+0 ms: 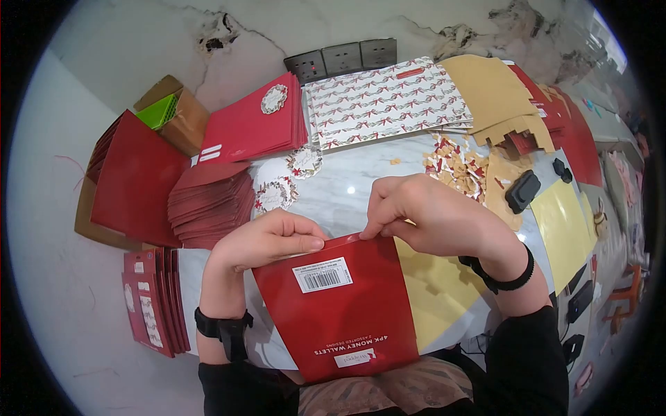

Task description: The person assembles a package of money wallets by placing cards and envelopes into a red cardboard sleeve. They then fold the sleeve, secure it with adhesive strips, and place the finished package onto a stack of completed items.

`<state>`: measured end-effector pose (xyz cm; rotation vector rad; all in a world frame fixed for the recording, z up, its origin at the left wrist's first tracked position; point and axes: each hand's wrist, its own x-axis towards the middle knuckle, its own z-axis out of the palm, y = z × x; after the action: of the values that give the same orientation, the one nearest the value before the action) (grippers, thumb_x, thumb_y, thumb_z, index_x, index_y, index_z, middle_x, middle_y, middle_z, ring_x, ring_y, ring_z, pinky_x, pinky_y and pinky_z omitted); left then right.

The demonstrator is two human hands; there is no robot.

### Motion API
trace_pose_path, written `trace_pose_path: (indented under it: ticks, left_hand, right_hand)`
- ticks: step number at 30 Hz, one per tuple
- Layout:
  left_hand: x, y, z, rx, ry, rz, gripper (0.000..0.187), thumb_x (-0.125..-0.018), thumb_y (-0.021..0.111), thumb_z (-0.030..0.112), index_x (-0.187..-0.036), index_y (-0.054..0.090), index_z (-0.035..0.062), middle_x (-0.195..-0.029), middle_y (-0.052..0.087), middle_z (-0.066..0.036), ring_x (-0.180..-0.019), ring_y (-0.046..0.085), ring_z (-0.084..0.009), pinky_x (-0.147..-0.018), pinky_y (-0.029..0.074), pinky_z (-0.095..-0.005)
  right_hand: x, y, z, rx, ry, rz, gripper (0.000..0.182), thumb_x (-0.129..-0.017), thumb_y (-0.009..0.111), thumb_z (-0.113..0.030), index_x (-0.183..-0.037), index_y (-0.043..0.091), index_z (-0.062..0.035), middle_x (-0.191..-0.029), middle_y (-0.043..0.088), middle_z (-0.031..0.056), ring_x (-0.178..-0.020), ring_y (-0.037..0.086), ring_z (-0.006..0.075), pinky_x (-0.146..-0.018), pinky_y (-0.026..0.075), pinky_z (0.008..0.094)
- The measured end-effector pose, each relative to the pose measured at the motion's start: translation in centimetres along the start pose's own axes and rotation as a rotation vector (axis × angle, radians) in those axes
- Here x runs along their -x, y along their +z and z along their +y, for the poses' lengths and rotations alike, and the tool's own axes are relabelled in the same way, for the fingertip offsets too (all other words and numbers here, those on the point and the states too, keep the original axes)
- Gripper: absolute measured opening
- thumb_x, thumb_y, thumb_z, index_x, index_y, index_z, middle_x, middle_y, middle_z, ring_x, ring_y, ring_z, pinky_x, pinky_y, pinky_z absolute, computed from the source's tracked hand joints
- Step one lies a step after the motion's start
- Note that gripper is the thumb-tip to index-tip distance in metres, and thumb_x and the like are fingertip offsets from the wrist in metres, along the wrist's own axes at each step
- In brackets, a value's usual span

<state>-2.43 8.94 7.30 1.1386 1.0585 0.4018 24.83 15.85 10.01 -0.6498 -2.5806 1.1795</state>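
A red packet (340, 312) printed "4PK MONEY WALLETS", with a white barcode label, lies close to the person's body, its text upside down in view. My left hand (277, 239) is closed on its upper left edge, thumb pointing along the rim. At the upper edge, right of the middle, my right hand (406, 211) pinches the rim between thumb and fingers. Part of a yellow sheet (440, 288) shows behind the packet on the right. Both wrists wear black bands.
Red folders (253, 121) and patterned white sheets (388, 100) lie along the wall. Stacked red wallets (211, 204) and an open box of red pieces (139, 180) stand left. Paper scraps (458, 166), a black device (522, 191) and another yellow sheet (563, 232) are right.
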Motion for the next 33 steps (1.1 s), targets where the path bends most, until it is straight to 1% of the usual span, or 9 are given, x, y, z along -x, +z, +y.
trace_pose_path:
  ticks: [3, 5, 8, 15, 18, 20, 27, 29, 33]
  left_hand:
    - [-0.1, -0.2, -0.2, 0.096, -0.002, -0.032, 0.024, -0.097, 0.062, 0.012, -0.113, 0.067, -0.0057, -0.101, 0.071, -0.004, -0.09, 0.062, -0.0064, -0.079, 0.051, -0.0215]
    - [-0.1, -0.2, 0.0, 0.063, 0.001, -0.047, 0.024, -0.096, 0.064, 0.011, -0.113, 0.067, -0.0059, -0.099, 0.071, -0.004, -0.089, 0.063, -0.0068, -0.078, 0.051, -0.0212]
    - [-0.5, -0.2, -0.2, 0.019, -0.02, -0.049, 0.022, -0.095, 0.066, 0.015, -0.108, 0.071, -0.0021, -0.097, 0.071, -0.002, -0.086, 0.063, -0.0053, -0.077, 0.051, -0.0211]
    - [-0.6, -0.4, -1.0, 0.086, 0.136, -0.14, 0.019, -0.096, 0.066, 0.012, -0.111, 0.06, 0.0024, -0.095, 0.07, -0.001, -0.085, 0.061, -0.003, -0.074, 0.049, -0.019]
    - [-0.8, -0.2, -1.1, -0.008, 0.171, -0.162, 0.019, -0.1, 0.06, 0.018, -0.113, 0.053, 0.0049, -0.099, 0.069, -0.003, -0.09, 0.06, -0.0039, -0.076, 0.048, -0.0208]
    - [-0.4, 0.2, -0.4, -0.185, 0.242, -0.128, 0.025, -0.104, 0.053, 0.023, -0.12, 0.055, 0.0033, -0.106, 0.068, -0.004, -0.098, 0.059, -0.0071, -0.084, 0.049, -0.0241]
    - [1.4, -1.5, -0.5, -0.225, 0.113, -0.137, 0.037, -0.105, 0.05, 0.026, -0.128, 0.06, -0.002, -0.114, 0.068, -0.006, -0.105, 0.06, -0.0117, -0.092, 0.048, -0.0273]
    - [1.1, -1.1, -0.3, -0.154, 0.066, -0.118, 0.036, -0.103, 0.053, 0.025, -0.122, 0.064, -0.0042, -0.115, 0.068, -0.007, -0.104, 0.061, -0.0106, -0.092, 0.049, -0.027]
    - [0.5, -1.1, -1.2, 0.076, 0.039, -0.07, 0.034, -0.102, 0.056, 0.022, -0.119, 0.064, -0.0048, -0.111, 0.07, -0.007, -0.098, 0.063, -0.0085, -0.088, 0.05, -0.0249]
  right_hand:
    - [0.1, 0.2, -0.1, -0.042, -0.002, 0.013, 0.023, -0.075, 0.061, 0.006, -0.091, 0.074, -0.0026, -0.095, 0.065, 0.0158, -0.094, 0.064, 0.0345, -0.082, 0.051, 0.0402]
    - [0.2, 0.3, -0.1, -0.003, -0.077, 0.016, 0.023, -0.077, 0.063, 0.01, -0.093, 0.074, -0.0027, -0.09, 0.065, 0.0092, -0.084, 0.066, 0.0266, -0.074, 0.053, 0.0335]
    - [0.3, -0.2, -0.7, -0.067, -0.048, -0.05, 0.02, -0.075, 0.06, 0.006, -0.087, 0.073, -0.0032, -0.095, 0.065, 0.0148, -0.095, 0.063, 0.0345, -0.083, 0.05, 0.0401]
    - [0.6, -1.0, 0.0, -0.073, -0.053, -0.051, 0.02, -0.077, 0.059, 0.006, -0.09, 0.071, -0.003, -0.096, 0.064, 0.014, -0.094, 0.064, 0.0324, -0.081, 0.051, 0.0386]
    - [0.7, -2.2, 0.1, -0.122, -0.056, -0.086, 0.019, -0.079, 0.06, 0.007, -0.091, 0.07, -0.0026, -0.097, 0.064, 0.0133, -0.091, 0.064, 0.0306, -0.079, 0.052, 0.0379]
    - [0.7, -2.6, 0.1, -0.139, 0.025, -0.153, 0.017, -0.082, 0.067, 0.006, -0.096, 0.071, -0.0023, -0.096, 0.064, 0.0092, -0.091, 0.064, 0.0238, -0.078, 0.053, 0.0346]
    - [0.5, -2.2, 0.6, -0.145, 0.028, -0.128, 0.014, -0.083, 0.065, 0.005, -0.095, 0.07, -0.0024, -0.096, 0.063, 0.009, -0.091, 0.063, 0.0252, -0.078, 0.053, 0.0349]
    - [0.6, -1.8, 0.6, -0.049, 0.012, -0.085, 0.012, -0.084, 0.06, 0.002, -0.091, 0.068, -0.0021, -0.093, 0.065, 0.0154, -0.09, 0.064, 0.0315, -0.078, 0.051, 0.0391]
    - [0.8, -1.2, -0.3, 0.047, -0.002, -0.055, 0.007, -0.085, 0.064, -0.007, -0.091, 0.065, -0.0023, -0.096, 0.063, 0.0164, -0.091, 0.063, 0.0335, -0.08, 0.05, 0.0403]
